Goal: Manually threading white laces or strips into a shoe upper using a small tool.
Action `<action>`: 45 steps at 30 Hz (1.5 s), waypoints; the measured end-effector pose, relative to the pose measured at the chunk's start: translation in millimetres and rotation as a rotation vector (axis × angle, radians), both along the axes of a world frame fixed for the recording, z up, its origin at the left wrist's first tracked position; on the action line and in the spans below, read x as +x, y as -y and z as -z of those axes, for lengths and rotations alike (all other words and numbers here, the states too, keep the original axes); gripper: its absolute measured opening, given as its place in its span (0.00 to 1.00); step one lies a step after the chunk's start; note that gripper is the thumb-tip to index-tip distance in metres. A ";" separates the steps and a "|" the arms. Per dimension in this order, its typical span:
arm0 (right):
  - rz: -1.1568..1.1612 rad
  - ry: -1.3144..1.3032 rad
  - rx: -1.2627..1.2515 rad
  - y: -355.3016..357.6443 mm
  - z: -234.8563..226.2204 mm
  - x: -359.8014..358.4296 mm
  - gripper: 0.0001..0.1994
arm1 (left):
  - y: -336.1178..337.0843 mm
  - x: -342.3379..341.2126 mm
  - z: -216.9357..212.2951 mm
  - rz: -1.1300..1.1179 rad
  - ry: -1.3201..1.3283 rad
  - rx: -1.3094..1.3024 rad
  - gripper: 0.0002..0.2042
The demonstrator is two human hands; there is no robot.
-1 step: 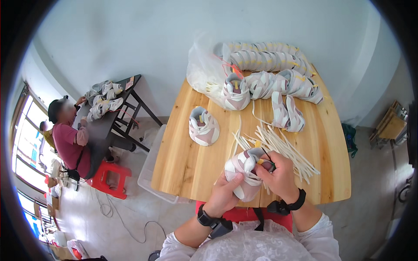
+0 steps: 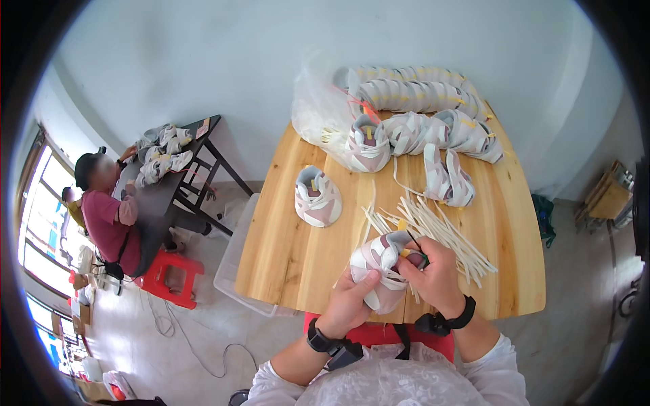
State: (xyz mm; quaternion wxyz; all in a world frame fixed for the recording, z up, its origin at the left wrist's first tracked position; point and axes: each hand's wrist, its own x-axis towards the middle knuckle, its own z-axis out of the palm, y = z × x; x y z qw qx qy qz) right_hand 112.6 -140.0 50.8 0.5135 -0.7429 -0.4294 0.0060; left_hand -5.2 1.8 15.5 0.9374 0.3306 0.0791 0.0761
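Over the table's near edge I hold a white and pale pink shoe upper point(image 2: 376, 260), tilted, with laces across its front. My left hand point(image 2: 353, 294) grips its near left side, the thumb pressed on the laced front. At the collar, my right hand point(image 2: 437, 272) has its fingers closed around a thin dark tool point(image 2: 412, 237) with a bit of green by the fingertips; the tool's working end is hidden. Just beyond my right hand lies a loose pile of flat white laces point(image 2: 450, 237). A laced upper point(image 2: 317, 197) stands to the left.
Rows of nested uppers point(image 2: 420, 95) line the back of the wooden table point(image 2: 271, 260), beside a clear plastic bag point(image 2: 315, 101). Another upper point(image 2: 367, 145) and a pair point(image 2: 448, 177) stand nearer. At left, a person point(image 2: 108, 216) sits by a dark table point(image 2: 210, 152) and red stool point(image 2: 172, 276).
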 end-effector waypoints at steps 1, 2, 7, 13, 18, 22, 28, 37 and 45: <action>0.018 -0.013 -0.031 -1.9 2.7 -0.9 0.20 | 0.0 -1.0 1.7 -0.010 0.018 0.054 0.19; -0.002 -0.008 -0.032 -3.9 4.4 -3.1 0.20 | -1.5 -1.4 1.5 -0.029 0.022 0.054 0.19; 0.051 -0.340 0.274 -18.9 22.2 -18.5 0.25 | -2.1 5.7 0.6 -0.084 0.020 -0.014 0.21; -0.105 -0.337 0.183 -50.1 -5.3 -6.0 0.25 | -27.5 0.9 -8.6 -0.070 0.032 0.107 0.22; -0.081 -0.117 0.045 -135.1 -27.8 50.6 0.22 | -83.9 11.0 -24.2 -0.315 -0.033 0.112 0.23; 0.011 0.015 -0.069 -196.1 -20.8 82.4 0.23 | -126.0 26.9 -35.6 -0.723 -0.243 0.378 0.26; -0.052 0.149 -0.299 -238.8 15.1 88.4 0.27 | -196.7 55.3 0.2 -0.438 -0.316 1.163 0.30; -0.051 0.025 -0.360 -251.6 23.8 110.4 0.32 | -211.2 96.4 13.5 -0.534 -0.231 1.293 0.24; 0.028 0.039 -0.329 -236.8 35.6 101.4 0.33 | -205.9 91.4 33.5 -0.505 -0.219 1.429 0.25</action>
